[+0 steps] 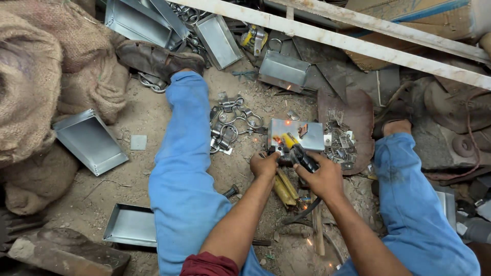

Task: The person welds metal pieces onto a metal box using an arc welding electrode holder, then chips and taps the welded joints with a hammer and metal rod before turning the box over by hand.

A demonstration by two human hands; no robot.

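Hands (296,171) welding small metal plate (296,134)

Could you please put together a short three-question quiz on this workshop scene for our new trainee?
1. True or false: the right hand grips a black-handled welding electrode holder with sparks at its tip.
2. Multiple choice: where do the small loose grey metal pieces lie? A) on the rusty brown curved plate, B) inside a burlap sack, C) on the white-painted bar.
3. Fill in: the left hand rests at the near edge of the flat shiny square ______ plate.

Key: 1 true; 2 A; 3 steel (metal).
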